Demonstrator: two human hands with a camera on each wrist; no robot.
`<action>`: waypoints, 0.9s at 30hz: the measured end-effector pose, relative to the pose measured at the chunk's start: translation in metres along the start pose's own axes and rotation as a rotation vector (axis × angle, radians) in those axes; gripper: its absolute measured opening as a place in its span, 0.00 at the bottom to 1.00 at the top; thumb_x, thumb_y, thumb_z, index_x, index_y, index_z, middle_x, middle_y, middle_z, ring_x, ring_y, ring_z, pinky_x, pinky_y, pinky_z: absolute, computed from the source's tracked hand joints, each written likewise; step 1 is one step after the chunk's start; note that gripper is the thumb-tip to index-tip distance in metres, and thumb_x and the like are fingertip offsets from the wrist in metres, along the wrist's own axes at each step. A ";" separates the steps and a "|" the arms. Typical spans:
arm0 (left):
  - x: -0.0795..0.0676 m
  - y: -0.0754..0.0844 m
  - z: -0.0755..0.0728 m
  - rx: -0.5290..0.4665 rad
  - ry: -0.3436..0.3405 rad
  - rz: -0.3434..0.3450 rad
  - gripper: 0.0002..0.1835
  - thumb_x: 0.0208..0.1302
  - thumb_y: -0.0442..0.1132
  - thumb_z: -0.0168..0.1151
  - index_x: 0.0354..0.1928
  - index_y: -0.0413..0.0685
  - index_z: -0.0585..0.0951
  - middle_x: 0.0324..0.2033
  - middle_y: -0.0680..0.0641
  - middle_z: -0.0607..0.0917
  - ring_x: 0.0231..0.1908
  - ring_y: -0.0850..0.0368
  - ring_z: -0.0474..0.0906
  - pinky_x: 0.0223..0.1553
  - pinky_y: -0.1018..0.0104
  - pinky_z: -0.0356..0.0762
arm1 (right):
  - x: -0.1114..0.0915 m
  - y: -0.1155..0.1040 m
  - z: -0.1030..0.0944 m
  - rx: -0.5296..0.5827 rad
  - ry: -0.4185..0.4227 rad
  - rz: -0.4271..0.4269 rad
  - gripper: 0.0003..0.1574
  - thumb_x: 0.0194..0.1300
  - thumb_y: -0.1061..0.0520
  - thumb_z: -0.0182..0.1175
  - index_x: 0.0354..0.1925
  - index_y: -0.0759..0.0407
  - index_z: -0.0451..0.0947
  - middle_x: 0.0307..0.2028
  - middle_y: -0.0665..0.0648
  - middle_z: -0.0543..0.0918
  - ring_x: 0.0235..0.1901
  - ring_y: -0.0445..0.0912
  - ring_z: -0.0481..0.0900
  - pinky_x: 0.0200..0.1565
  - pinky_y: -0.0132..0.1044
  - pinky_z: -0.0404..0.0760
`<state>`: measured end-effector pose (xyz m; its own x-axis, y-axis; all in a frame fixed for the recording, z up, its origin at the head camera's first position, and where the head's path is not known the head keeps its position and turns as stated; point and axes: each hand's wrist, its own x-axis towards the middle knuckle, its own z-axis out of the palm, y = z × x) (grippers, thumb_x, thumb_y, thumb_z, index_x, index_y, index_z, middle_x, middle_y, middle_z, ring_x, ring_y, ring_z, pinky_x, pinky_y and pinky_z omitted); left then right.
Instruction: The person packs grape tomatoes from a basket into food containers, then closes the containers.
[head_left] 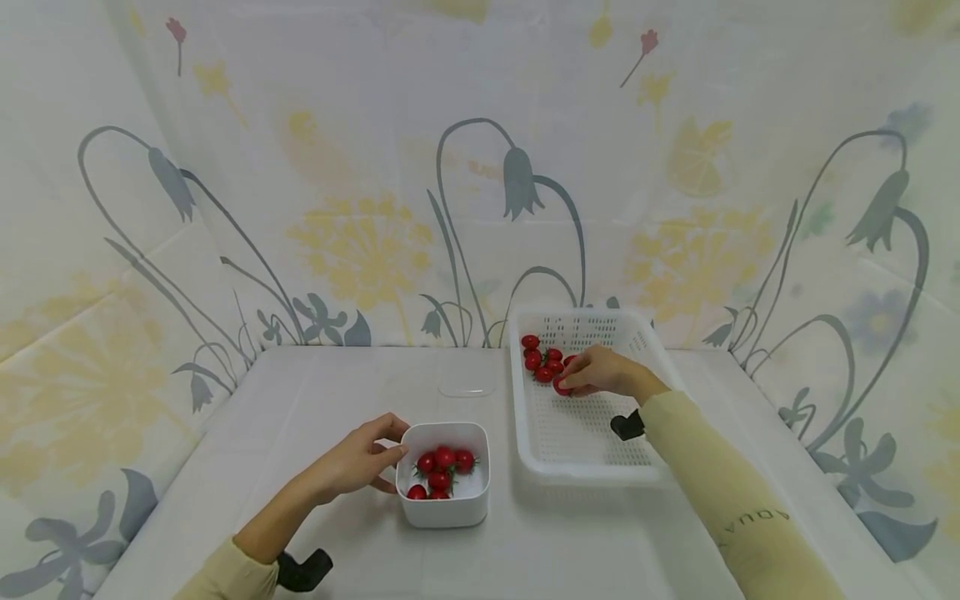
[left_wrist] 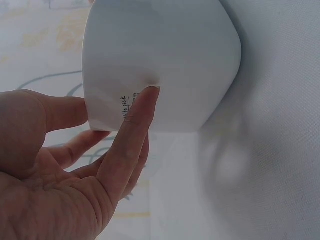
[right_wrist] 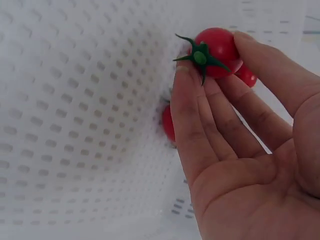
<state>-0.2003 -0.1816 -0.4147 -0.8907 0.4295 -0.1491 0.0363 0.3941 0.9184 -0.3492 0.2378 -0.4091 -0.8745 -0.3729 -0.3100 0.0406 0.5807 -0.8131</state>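
In the head view my right hand [head_left: 600, 372] reaches into a white perforated basket [head_left: 600, 477]. Between thumb and fingertips it pinches a red cherry tomato [right_wrist: 216, 52], whose green calyx shows in the right wrist view. Several more cherry tomatoes [head_left: 543, 374] lie in the basket's far left part. My left hand [head_left: 358, 460] is at the left side of a small white square container [head_left: 448, 511]. Its fingers are extended, and a fingertip presses the container's printed wall [left_wrist: 165, 50]; the thumb touches near the rim. Several cherry tomatoes [head_left: 444, 457] lie inside that container.
A clear, flat lid-like piece [head_left: 467, 390] lies on the white-covered table [head_left: 322, 392] behind the small container, left of the basket. A flower-printed sheet [head_left: 360, 167] hangs behind and along both sides. Each wrist carries a black mount [head_left: 303, 571].
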 end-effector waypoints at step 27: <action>-0.001 0.001 0.002 -0.002 0.015 0.000 0.14 0.76 0.35 0.56 0.58 0.39 0.73 0.58 0.34 0.76 0.52 0.36 0.82 0.35 0.52 0.90 | -0.040 -0.038 0.019 0.230 -0.154 -0.077 0.16 0.72 0.64 0.61 0.52 0.76 0.78 0.45 0.61 0.86 0.44 0.49 0.86 0.59 0.49 0.83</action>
<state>-0.1982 -0.1800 -0.4149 -0.8972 0.4174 -0.1440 0.0349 0.3922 0.9192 -0.3063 0.2175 -0.3753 -0.7961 -0.5254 -0.3003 0.1014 0.3734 -0.9221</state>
